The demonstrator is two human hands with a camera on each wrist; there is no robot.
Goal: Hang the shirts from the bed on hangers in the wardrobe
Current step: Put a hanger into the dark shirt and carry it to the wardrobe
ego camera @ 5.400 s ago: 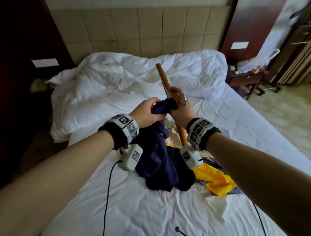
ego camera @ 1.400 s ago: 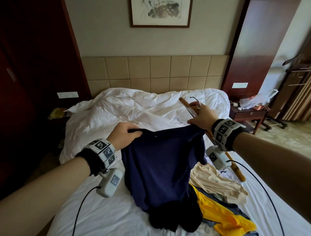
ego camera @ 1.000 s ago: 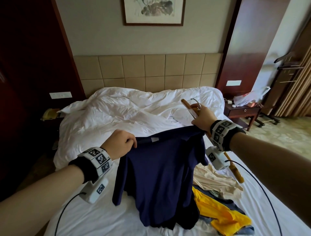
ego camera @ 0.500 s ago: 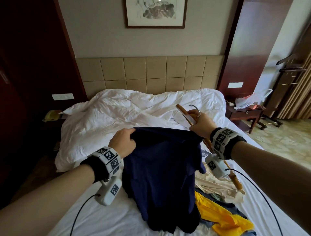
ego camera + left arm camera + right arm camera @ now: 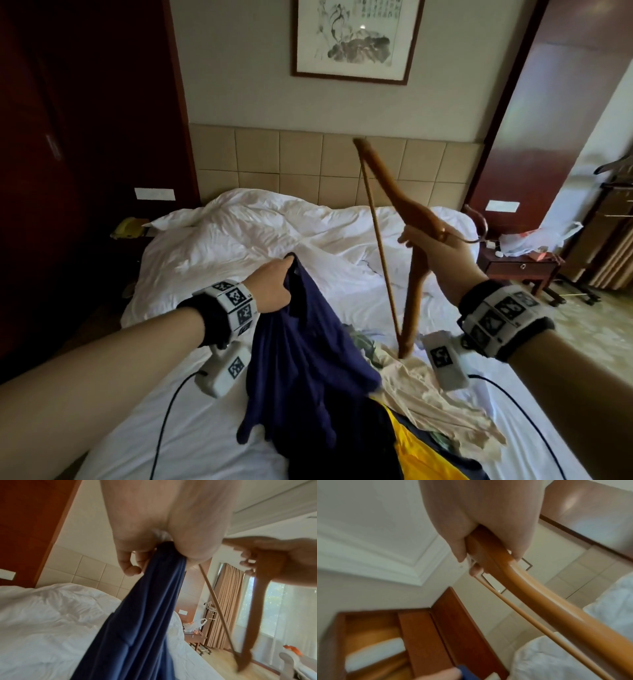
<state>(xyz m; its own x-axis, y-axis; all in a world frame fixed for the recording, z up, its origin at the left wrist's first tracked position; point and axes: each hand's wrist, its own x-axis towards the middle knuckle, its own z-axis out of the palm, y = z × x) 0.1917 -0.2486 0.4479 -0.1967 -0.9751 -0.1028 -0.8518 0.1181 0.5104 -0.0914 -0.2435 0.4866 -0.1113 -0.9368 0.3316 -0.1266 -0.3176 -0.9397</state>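
My left hand [image 5: 274,286] grips the navy shirt [image 5: 308,370] by its top edge; the shirt hangs down onto the bed, also seen as navy cloth [image 5: 137,622] under my left hand [image 5: 137,555] in the left wrist view. My right hand [image 5: 442,253] holds the wooden hanger [image 5: 394,195] at its middle, near the metal hook [image 5: 478,226], tilted almost on end above the bed. The hanger [image 5: 530,588] runs out of my right hand [image 5: 484,547] in the right wrist view. The hanger is clear of the shirt.
A pile of clothes lies on the white bed [image 5: 239,246]: a beige garment [image 5: 435,407] and a yellow one [image 5: 431,459]. A dark wooden panel [image 5: 85,137] stands at the left, a bedside table [image 5: 520,270] at the right. Wrist-camera cables trail over the sheet.
My right hand has let go of the shirt and lifted the hanger up, swinging it nearly upright. The shirt has dropped from its spread position and now hangs from my left hand alone.
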